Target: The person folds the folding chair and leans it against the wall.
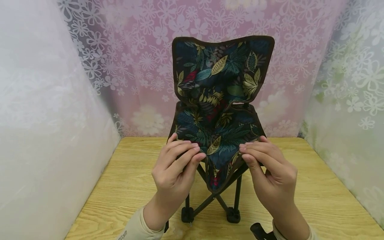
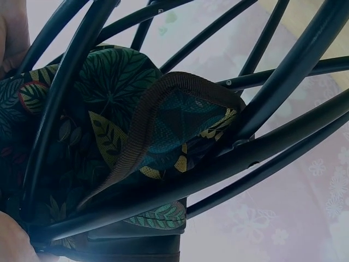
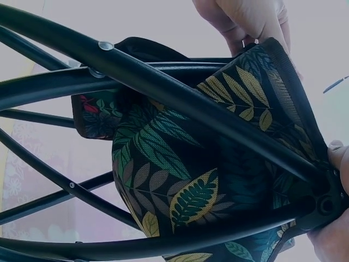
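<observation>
A small folding chair (image 1: pixel 214 133) with a dark leaf-print seat and backrest (image 1: pixel 223 71) faces me on crossed black legs. My left hand (image 1: pixel 177 166) grips the seat's front left corner, fingers over the top edge. At the front right corner, my right hand (image 1: pixel 271 171) holds the seat in the same way. Between the two hands the cloth sags into a point. From below, the right wrist view has a black plastic joint (image 3: pixel 319 204) right at the right hand. Black tubes (image 2: pixel 207 172) cross under the seat in the left wrist view.
The chair's black feet (image 1: pixel 233 215) stand on a wood-grain table (image 1: pixel 120 190); another foot (image 1: pixel 258 230) shows near the right wrist. Behind is a pink floral curtain (image 1: pixel 144 76), with a whitish sheet (image 1: pixel 45 116) at left and a flowered one (image 1: pixel 351 110) at right.
</observation>
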The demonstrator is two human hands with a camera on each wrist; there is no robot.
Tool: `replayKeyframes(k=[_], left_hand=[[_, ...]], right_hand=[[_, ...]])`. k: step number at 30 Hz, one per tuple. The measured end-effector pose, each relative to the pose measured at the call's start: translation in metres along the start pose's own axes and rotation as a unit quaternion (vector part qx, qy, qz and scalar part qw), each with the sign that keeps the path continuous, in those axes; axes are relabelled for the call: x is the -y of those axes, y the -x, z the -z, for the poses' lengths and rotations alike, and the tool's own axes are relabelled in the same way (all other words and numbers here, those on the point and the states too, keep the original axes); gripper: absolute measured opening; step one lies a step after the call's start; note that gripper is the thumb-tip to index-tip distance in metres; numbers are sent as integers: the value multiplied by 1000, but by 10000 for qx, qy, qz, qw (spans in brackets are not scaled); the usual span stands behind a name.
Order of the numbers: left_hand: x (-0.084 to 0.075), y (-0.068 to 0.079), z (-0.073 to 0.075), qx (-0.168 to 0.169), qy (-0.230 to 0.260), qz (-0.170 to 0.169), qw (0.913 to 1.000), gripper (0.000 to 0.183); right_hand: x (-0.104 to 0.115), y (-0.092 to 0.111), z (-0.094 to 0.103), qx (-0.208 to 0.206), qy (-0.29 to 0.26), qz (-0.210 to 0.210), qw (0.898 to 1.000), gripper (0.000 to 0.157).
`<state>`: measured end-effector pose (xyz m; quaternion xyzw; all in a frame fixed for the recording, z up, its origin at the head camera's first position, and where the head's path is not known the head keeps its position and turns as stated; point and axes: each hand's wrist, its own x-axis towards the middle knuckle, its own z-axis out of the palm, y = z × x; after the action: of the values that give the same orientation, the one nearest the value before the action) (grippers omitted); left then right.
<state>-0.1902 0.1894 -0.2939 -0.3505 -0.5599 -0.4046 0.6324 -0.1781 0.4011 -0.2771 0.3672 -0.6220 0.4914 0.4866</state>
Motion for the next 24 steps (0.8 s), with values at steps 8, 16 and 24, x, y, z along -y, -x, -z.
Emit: replayKeyframes(k=[8, 16, 24], left_hand=[[1, -2, -1, -53, 23, -66, 10000, 13], [1, -7, -2, -22, 5, -52, 10000, 13], [-1, -11, -2, 79, -26, -63, 9999, 14]], right_hand=[[2, -2, -4, 36, -98, 39, 9999, 27], [2, -7, -8, -17, -151, 93, 9998, 29], [3, -10, -11, -1, -208, 126, 9997, 30]])
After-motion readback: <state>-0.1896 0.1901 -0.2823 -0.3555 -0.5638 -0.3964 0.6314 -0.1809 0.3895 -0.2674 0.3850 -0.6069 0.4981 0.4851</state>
